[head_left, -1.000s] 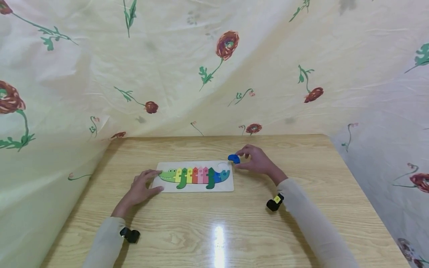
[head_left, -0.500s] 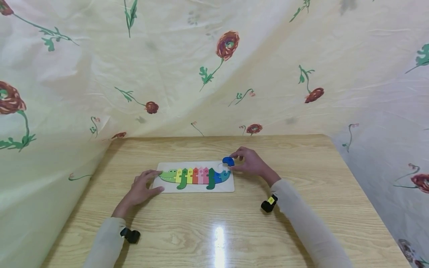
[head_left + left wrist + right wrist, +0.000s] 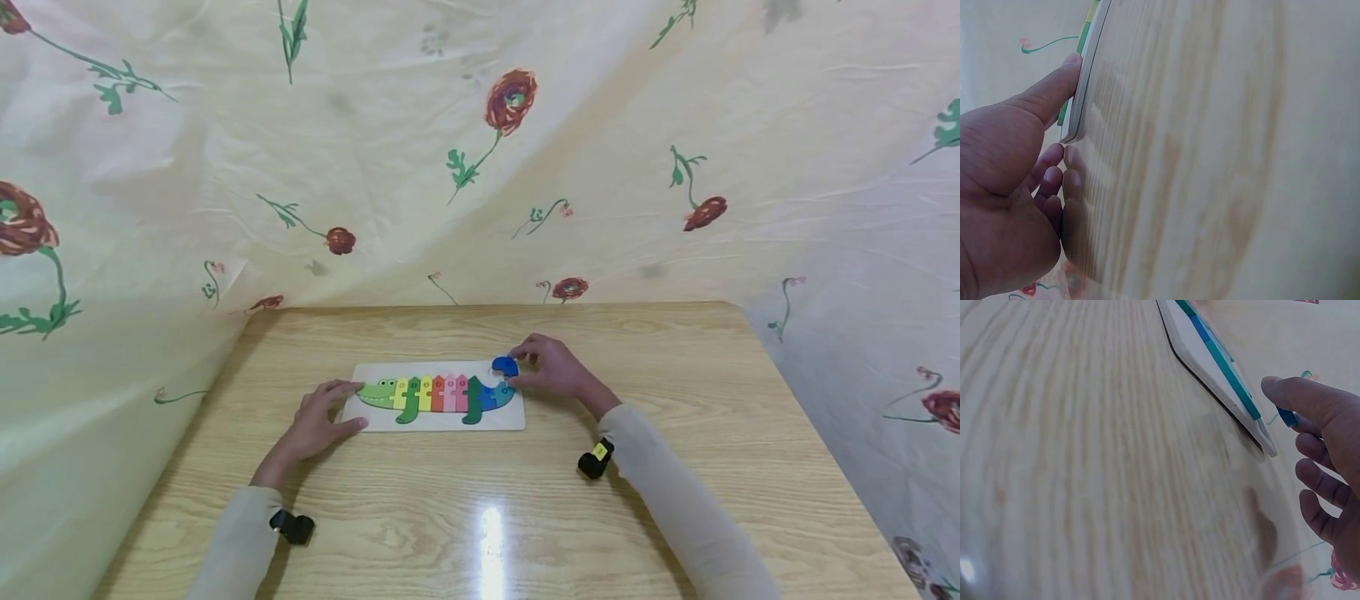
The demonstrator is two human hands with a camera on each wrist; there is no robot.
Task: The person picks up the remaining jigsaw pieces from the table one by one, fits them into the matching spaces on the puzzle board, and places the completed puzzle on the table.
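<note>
A wooden crocodile puzzle board (image 3: pixel 442 426) lies on the table, with several colored pieces set in it. My left hand (image 3: pixel 317 421) rests at its left end. In the left wrist view, the straight thumb (image 3: pixel 1060 87) presses on the board's edge while the other fingers (image 3: pixel 1052 181) lie beside its end. My right hand (image 3: pixel 553 367) pinches a curved blue puzzle piece (image 3: pixel 506 365) between thumb and fingertips. That piece is over the board's upper right corner, by the outlined tail recess. In the right wrist view, the blue piece (image 3: pixel 1287 417) shows only partly behind the thumb.
The wooden table (image 3: pixel 420 517) extends around the board. A floral cloth (image 3: pixel 405 167) hangs behind the table and along its sides. Black wrist cameras (image 3: pixel 292 527) sit on both sleeves.
My right hand has moved left and slightly toward me, carrying the blue piece from beside the board's corner to over the tail end. The left hand and board have stayed in place.
</note>
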